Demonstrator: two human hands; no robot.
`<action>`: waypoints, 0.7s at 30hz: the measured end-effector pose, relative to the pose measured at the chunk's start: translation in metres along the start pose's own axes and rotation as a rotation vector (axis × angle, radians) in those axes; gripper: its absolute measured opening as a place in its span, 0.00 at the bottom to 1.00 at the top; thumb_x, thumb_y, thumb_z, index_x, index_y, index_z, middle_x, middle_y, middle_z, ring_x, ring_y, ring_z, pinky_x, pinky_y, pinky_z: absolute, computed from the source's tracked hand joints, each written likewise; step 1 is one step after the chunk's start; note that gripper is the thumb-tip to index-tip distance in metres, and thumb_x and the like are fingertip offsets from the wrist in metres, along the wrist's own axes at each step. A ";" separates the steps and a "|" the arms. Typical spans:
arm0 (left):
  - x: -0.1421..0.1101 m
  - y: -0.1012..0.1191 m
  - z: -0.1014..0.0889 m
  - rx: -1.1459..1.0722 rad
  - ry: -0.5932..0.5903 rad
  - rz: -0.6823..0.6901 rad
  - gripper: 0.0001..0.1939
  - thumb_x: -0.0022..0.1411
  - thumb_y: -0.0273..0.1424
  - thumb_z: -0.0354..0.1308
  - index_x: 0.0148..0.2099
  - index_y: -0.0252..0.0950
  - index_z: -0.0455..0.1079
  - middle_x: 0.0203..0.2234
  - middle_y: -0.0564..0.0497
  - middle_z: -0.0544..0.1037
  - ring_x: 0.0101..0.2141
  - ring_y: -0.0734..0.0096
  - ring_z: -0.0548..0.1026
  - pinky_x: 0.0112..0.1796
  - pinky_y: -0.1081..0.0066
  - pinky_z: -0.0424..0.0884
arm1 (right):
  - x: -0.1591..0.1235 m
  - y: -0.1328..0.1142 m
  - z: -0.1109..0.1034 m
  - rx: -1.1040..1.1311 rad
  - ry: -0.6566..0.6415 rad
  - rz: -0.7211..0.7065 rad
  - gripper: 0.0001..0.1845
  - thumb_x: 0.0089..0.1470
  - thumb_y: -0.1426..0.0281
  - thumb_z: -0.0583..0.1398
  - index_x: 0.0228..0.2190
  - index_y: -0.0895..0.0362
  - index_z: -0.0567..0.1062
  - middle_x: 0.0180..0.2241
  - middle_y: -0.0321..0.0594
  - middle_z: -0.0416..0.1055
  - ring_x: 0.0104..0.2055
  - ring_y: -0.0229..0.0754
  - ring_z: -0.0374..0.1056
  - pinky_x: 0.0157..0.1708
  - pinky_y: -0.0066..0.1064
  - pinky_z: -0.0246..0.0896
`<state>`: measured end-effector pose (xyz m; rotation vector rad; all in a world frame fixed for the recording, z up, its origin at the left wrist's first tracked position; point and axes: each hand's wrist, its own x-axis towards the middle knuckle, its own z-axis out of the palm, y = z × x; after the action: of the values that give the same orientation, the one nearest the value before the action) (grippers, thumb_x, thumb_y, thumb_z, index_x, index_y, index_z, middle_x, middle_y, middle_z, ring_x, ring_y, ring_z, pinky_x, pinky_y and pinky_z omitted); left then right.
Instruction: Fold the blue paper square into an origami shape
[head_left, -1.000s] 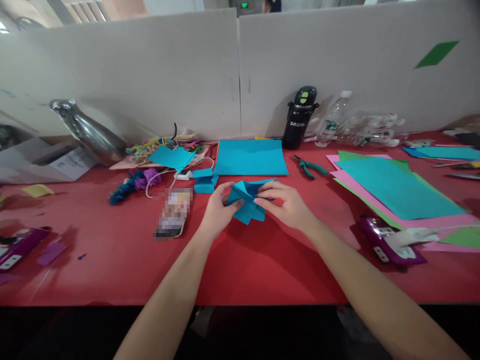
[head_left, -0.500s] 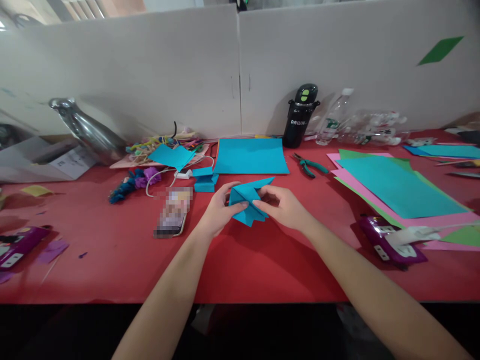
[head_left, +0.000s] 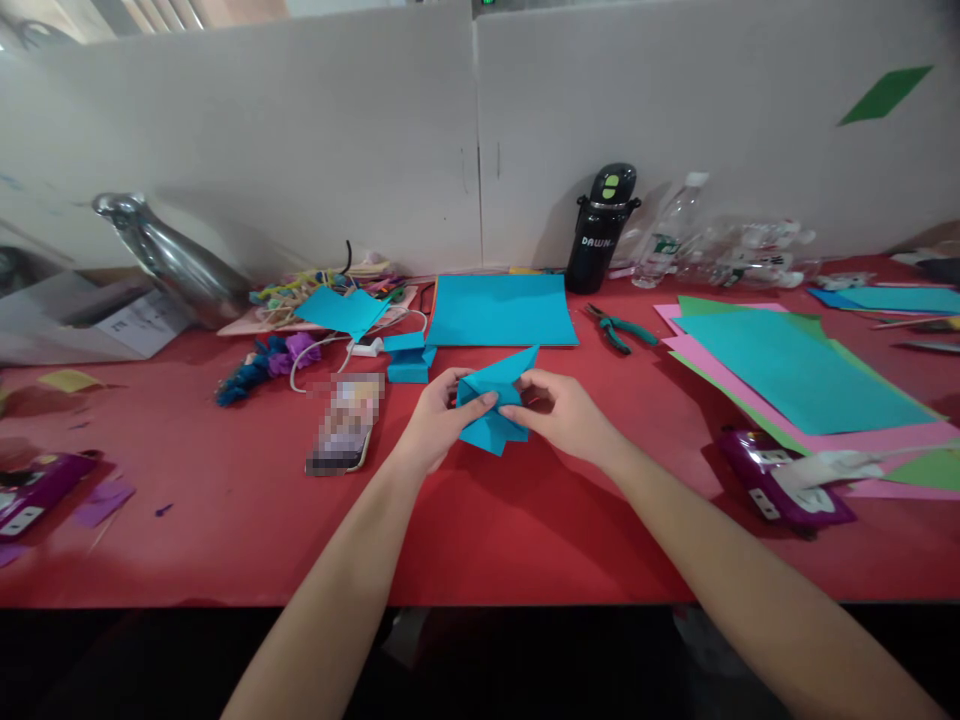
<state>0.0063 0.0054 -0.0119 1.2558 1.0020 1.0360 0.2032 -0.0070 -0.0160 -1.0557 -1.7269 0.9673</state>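
The left hand's (head_left: 441,418) and right hand's (head_left: 568,412) fingers pinch the folded blue paper (head_left: 496,376); uneven pressure could crease it askew or pop folds open

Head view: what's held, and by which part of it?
Folded blue paper, by its sides: left hand on the left, right hand on the right, thumbs on its near face.

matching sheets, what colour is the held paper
The held paper is blue, clearest in the head view.
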 end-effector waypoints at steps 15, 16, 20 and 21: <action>-0.001 0.001 0.001 0.010 -0.023 0.061 0.30 0.52 0.37 0.72 0.56 0.39 0.70 0.48 0.44 0.78 0.48 0.57 0.76 0.43 0.64 0.75 | 0.000 -0.007 -0.001 0.077 -0.091 -0.015 0.08 0.59 0.64 0.61 0.33 0.56 0.76 0.33 0.37 0.74 0.35 0.41 0.71 0.36 0.33 0.68; -0.001 0.001 0.001 0.017 -0.041 0.061 0.30 0.52 0.37 0.72 0.56 0.38 0.70 0.48 0.44 0.78 0.48 0.57 0.76 0.44 0.65 0.74 | 0.000 -0.007 -0.001 0.082 -0.104 -0.015 0.07 0.58 0.65 0.62 0.32 0.56 0.75 0.32 0.37 0.74 0.35 0.40 0.70 0.36 0.33 0.68; -0.001 -0.001 0.002 -0.008 -0.038 0.026 0.23 0.53 0.38 0.71 0.49 0.36 0.73 0.39 0.46 0.80 0.38 0.63 0.77 0.37 0.67 0.75 | 0.000 -0.005 0.001 0.176 -0.139 0.008 0.07 0.55 0.66 0.64 0.35 0.56 0.75 0.35 0.38 0.75 0.38 0.42 0.72 0.38 0.35 0.71; -0.001 -0.002 0.002 -0.013 -0.020 0.018 0.22 0.52 0.38 0.71 0.47 0.36 0.73 0.37 0.47 0.80 0.36 0.65 0.77 0.35 0.68 0.75 | 0.000 -0.004 0.001 0.188 -0.131 0.010 0.08 0.55 0.65 0.65 0.36 0.56 0.75 0.37 0.39 0.75 0.39 0.43 0.72 0.39 0.36 0.71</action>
<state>0.0079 0.0041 -0.0133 1.2642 0.9690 1.0405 0.2011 -0.0087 -0.0125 -0.8971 -1.6983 1.2021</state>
